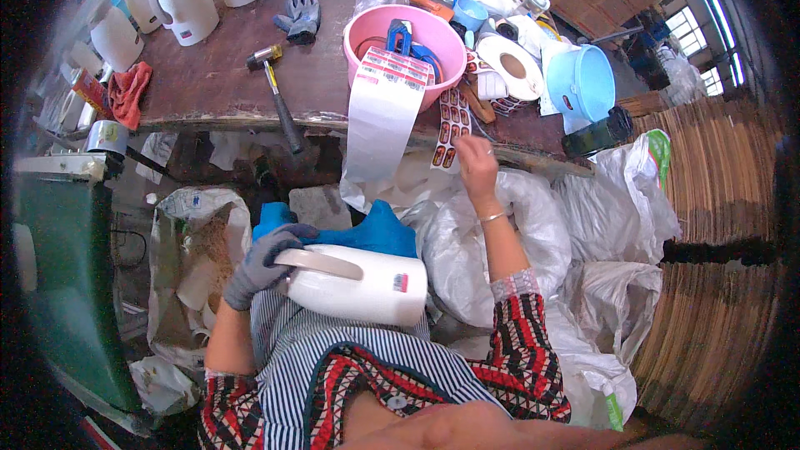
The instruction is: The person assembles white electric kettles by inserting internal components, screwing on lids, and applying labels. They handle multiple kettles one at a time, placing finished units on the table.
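Observation:
My left hand (267, 262), in a grey work glove, grips a white plastic jug (375, 287) lying on its side across my lap, near its beige handle. The jug bears a small printed label. My bare right hand (478, 162) is at the lower end of a strip of oval red stickers (451, 119) hanging over the table's edge; its fingertips touch or nearly touch the strip. Left of it, a wide strip of labels (384, 119) hangs from a pink basin (406, 15).
A mallet (281, 100), a grey glove (301, 19), a red cloth (129, 94) and several white jugs (181, 0) stand or lie on the table (219, 75). At right are a sticker roll (509, 65), a blue container (581, 82), white sacks (531, 231) and stacked cardboard (712, 175).

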Action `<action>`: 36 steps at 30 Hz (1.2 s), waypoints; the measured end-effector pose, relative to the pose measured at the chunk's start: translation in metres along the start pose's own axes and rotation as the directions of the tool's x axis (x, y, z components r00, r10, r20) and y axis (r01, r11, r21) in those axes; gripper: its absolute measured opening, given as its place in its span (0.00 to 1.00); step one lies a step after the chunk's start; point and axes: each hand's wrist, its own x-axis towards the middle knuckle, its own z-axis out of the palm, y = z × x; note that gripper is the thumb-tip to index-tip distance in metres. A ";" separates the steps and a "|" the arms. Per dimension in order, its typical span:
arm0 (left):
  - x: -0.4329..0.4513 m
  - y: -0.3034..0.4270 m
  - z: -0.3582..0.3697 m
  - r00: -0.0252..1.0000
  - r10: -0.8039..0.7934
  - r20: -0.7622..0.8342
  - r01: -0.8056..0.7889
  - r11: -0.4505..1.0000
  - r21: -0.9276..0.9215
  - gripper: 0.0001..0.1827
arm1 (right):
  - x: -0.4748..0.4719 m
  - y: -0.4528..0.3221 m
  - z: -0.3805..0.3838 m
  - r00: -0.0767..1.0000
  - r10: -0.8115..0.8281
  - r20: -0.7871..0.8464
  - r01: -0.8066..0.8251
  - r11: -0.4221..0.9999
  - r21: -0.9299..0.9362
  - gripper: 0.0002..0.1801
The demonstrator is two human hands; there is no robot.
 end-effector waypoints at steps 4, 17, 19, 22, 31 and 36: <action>-0.020 -0.021 -0.005 0.987 -0.140 -0.084 0.133 0.987 -0.088 0.27 | -0.007 -0.009 0.013 0.996 -0.080 -0.040 0.078 0.995 -0.054 0.20; -0.042 -0.035 -0.002 0.961 -0.201 -0.189 0.174 0.973 -0.152 0.21 | 0.014 -0.006 0.039 0.999 -0.048 0.015 0.049 0.993 -0.107 0.16; -0.041 -0.029 -0.009 0.959 -0.155 -0.235 0.120 0.980 -0.159 0.12 | 0.012 -0.004 0.042 0.993 -0.111 -0.049 0.101 0.980 -0.170 0.16; -0.052 -0.041 -0.023 0.941 -0.133 -0.311 0.112 0.990 -0.085 0.14 | 0.009 -0.008 0.048 0.977 -0.149 -0.153 0.113 0.968 -0.223 0.16; -0.032 -0.029 -0.080 0.991 0.032 -0.130 -0.006 0.982 0.190 0.22 | 0.003 -0.001 0.045 0.983 -0.129 -0.129 0.090 0.958 -0.274 0.14; 0.014 -0.007 -0.098 0.989 -0.074 0.129 0.053 0.985 0.165 0.27 | 0.009 -0.005 0.047 0.987 -0.093 -0.134 0.064 0.976 -0.209 0.10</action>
